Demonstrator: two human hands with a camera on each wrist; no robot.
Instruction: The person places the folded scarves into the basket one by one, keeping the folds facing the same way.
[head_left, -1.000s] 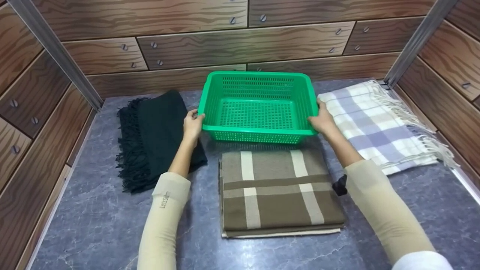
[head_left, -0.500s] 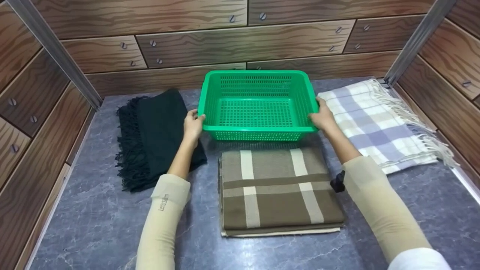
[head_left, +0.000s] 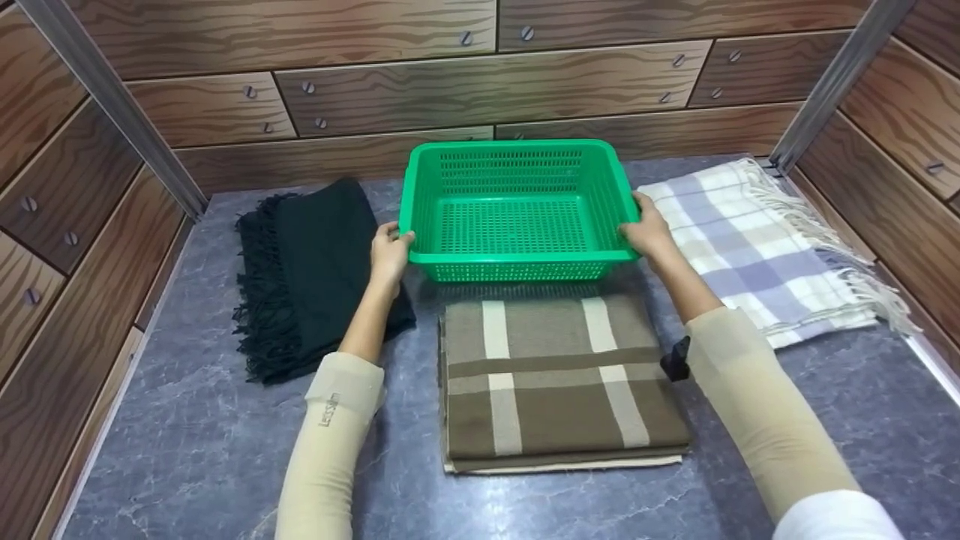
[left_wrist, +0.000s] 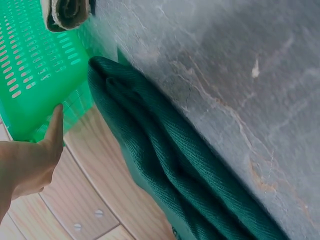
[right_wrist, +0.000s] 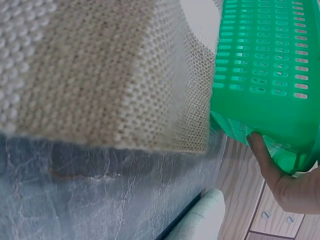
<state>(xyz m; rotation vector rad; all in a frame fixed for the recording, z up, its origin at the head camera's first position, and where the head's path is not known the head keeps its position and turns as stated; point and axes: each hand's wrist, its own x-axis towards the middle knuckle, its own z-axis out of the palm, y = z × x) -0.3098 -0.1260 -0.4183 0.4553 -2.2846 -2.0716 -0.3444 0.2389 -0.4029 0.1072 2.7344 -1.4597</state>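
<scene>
One brown blanket lies on the near side of the left hand and right hand; a black cloth flanks the left, a plaid cloth the right. Both hands grip the basket between them, the wall beyond.

Near the back edge of the worktop, midway along, the basket is being held between the left hand at its left end and the right hand at its right. Just before it, the middle cloth is lying. The left cloth is lying toward the back left corner, the right cloth toward the back right corner. Wall panels are rising along the left, back and right edges.
</scene>
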